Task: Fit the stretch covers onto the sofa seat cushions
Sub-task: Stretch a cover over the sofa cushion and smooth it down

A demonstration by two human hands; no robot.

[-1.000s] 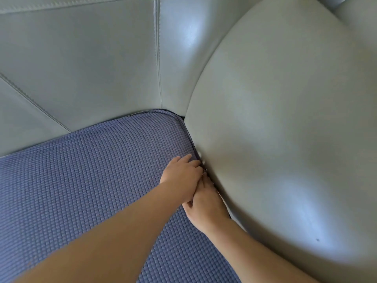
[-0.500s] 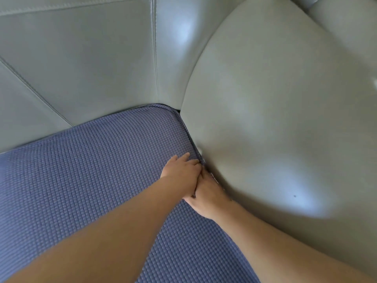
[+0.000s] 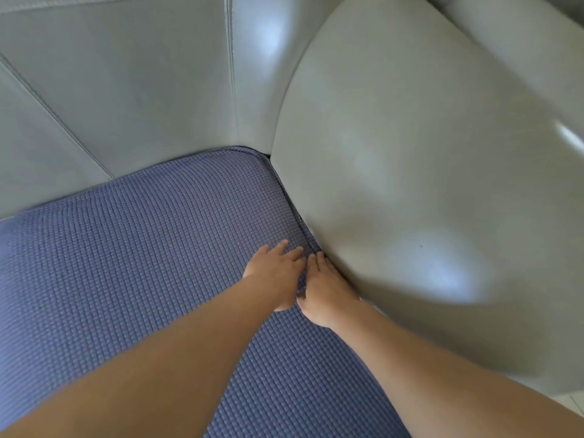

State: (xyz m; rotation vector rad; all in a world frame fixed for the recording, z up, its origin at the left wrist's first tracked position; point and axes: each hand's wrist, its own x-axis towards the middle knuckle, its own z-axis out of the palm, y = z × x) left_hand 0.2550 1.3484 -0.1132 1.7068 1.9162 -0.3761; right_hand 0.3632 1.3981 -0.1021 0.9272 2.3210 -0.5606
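Observation:
A blue waffle-textured stretch cover (image 3: 142, 263) lies over the seat cushion and fills the lower left of the head view. My left hand (image 3: 275, 273) rests flat on the cover near its right edge, fingers spread a little. My right hand (image 3: 325, 292) lies beside it, fingers pointing into the seam between the cushion and the grey armrest (image 3: 426, 184). A small ridge of cover fabric stands between the two hands. Neither hand visibly grips the fabric.
The grey leather sofa backrest (image 3: 126, 99) rises behind the cushion. The rounded armrest bulges on the right, tight against the cushion edge. A strip of pale floor (image 3: 568, 403) shows at the lower right corner.
The left hand has come off the right hand and now lies flat beside it. Both hands have slid slightly back from the armrest gap. The view has shifted a little.

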